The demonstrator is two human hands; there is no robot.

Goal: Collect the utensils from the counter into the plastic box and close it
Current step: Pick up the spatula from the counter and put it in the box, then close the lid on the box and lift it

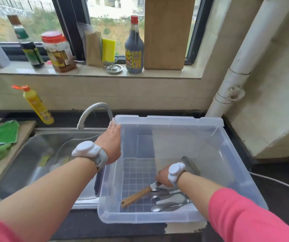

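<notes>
Inside the plastic box point(157, 120), the right hand point(163, 177) grips a wooden-handled knife point(136, 196) by its blade end above loose spoons point(168, 199); stiff, probably slippery steel, safer held by handles, while the left hand point(110, 145) steadies the rim.

The right hand point(163, 177) covers the knife point(136, 196) blade, so its grip cannot be judged. Spoons point(168, 201) in the box point(157, 218)'s near right corner overlap in a blur, uncountable. Left hand point(111, 142) fingertips hide behind the box's far left corner.
</notes>
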